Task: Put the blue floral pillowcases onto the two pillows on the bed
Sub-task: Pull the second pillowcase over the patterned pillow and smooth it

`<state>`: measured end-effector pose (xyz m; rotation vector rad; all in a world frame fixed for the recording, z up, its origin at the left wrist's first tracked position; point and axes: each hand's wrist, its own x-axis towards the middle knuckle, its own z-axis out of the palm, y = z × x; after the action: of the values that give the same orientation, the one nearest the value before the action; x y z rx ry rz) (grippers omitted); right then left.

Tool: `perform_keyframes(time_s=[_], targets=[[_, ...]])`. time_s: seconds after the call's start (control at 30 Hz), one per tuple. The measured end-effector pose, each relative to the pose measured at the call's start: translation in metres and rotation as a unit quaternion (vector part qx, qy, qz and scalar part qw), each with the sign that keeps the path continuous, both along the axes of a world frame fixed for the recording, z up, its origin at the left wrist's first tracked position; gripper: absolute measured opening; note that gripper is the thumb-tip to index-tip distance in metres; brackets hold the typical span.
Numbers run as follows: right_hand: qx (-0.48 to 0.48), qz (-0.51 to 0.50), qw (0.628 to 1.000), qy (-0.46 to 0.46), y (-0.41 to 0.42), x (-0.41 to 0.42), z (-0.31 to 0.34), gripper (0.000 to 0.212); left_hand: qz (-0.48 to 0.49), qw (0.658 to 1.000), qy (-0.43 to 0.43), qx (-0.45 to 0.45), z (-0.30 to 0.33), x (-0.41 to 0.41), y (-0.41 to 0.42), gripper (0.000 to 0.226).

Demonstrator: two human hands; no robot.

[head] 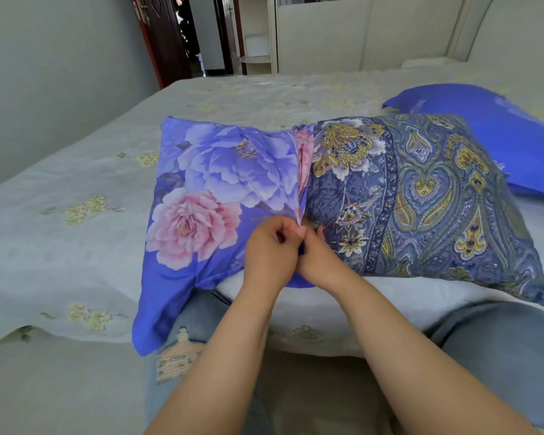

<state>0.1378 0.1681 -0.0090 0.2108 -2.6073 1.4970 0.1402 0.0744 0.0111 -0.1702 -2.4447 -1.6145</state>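
- The blue floral pillowcase was pulled only partway over the paisley pillow, so the pillow's left end was covered and most of its right side was left bare.
- Both were laid across the near edge of the bed, with the loose end of the case drooped off the mattress onto a knee in ripped jeans.
- The open hem of the case was pinched by the left hand, fingers curled tight on the fabric edge, pretty much at the seam where case met pillow.
- The right hand was pressed up against the left one; its fingers were tucked at the hem and the pillow, but what exactly was gripped couldn't be made out since the left hand was in the way.
- A second pillow in a plain blue cover was parked behind the paisley one, at its far right corner, partly hidden by it.
- Farther back, a pale wardrobe and a dark red open door could be seen.
- The bedspread was pale with little yellow flower patches.
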Motion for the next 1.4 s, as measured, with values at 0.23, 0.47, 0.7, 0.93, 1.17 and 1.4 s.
perform_keyframes(time_s=[0.23,0.47,0.7,0.93,1.17,1.4], targets=[[-0.164,-0.035,0.986,0.005,0.012,-0.006,-0.016,0.034,0.060,0.982,0.137,-0.113,-0.019,-0.012,-0.045,0.018],[-0.010,-0.153,0.986,0.071,-0.001,-0.005,-0.022,0.033,0.341,0.924,-0.041,-0.165,-0.017,-0.031,-0.182,0.039],[0.205,-0.103,0.973,0.035,-0.005,0.004,-0.017,0.054,0.150,0.958,-0.212,0.122,-0.040,-0.019,-0.200,0.036],[0.334,-0.120,0.930,0.098,-0.009,0.002,-0.043,0.057,0.086,0.975,-0.175,0.107,-0.029,-0.023,-0.191,0.030],[0.449,-0.108,0.878,0.127,-0.004,0.006,-0.067,0.035,0.235,0.955,0.051,0.172,0.048,-0.075,-0.152,0.036],[0.410,-0.254,0.822,0.303,0.068,-0.002,-0.001,0.037,0.308,0.919,0.016,0.245,0.056,-0.114,-0.180,0.028]])
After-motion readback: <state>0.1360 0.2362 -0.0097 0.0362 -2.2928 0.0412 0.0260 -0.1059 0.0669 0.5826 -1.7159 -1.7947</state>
